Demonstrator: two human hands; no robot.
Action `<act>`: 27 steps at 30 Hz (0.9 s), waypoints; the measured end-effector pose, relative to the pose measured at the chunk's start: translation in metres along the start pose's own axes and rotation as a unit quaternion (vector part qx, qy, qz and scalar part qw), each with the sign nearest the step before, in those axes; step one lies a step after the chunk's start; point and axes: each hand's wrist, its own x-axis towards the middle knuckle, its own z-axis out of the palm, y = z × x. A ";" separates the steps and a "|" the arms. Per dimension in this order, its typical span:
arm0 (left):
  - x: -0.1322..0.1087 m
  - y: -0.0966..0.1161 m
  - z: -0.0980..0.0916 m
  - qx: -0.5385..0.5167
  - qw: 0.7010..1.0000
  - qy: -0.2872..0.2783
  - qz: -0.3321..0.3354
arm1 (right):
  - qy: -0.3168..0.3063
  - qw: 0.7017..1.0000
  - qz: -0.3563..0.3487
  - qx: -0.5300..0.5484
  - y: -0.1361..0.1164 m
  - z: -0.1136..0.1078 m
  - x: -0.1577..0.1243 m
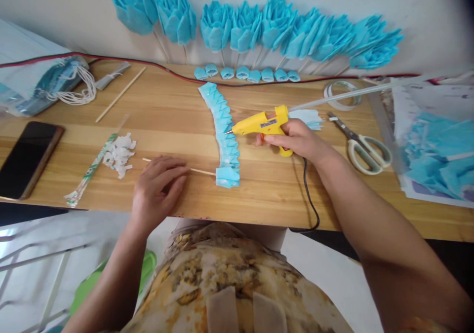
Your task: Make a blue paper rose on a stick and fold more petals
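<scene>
My right hand (pixel 296 138) is wrapped round the handle of a yellow glue gun (pixel 259 123), fingers at its orange trigger. The metal nozzle points left, at the middle of a pleated blue strip (pixel 218 116) lying lengthwise on the table. A clear glue stick (pixel 340 96) sticks out of the gun's back. Under my left hand (pixel 159 185) runs a thin wooden stick (pixel 202 170), held by curled fingers. The stick's right end meets a blue folded piece (pixel 227 176) at the strip's near end.
Several blue fabric-like flowers (pixel 215 25) on sticks lean against the wall, with small blue rolls (pixel 242 72) before them. Scissors (pixel 366 148), a tape roll (pixel 342 95) and a bag of blue pieces (pixel 440 155) lie right. A phone (pixel 29 159) and white scraps (pixel 120 154) lie left.
</scene>
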 end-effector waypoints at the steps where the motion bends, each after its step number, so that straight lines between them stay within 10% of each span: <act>1: 0.000 0.000 0.000 0.002 1.000 0.000 0.000 | 0.000 1.000 0.001 0.005 0.000 0.000 0.000; 27: 0.000 0.000 0.001 0.001 1.000 -0.003 -0.013 | -0.042 0.999 -0.010 0.006 0.000 -0.008 -0.005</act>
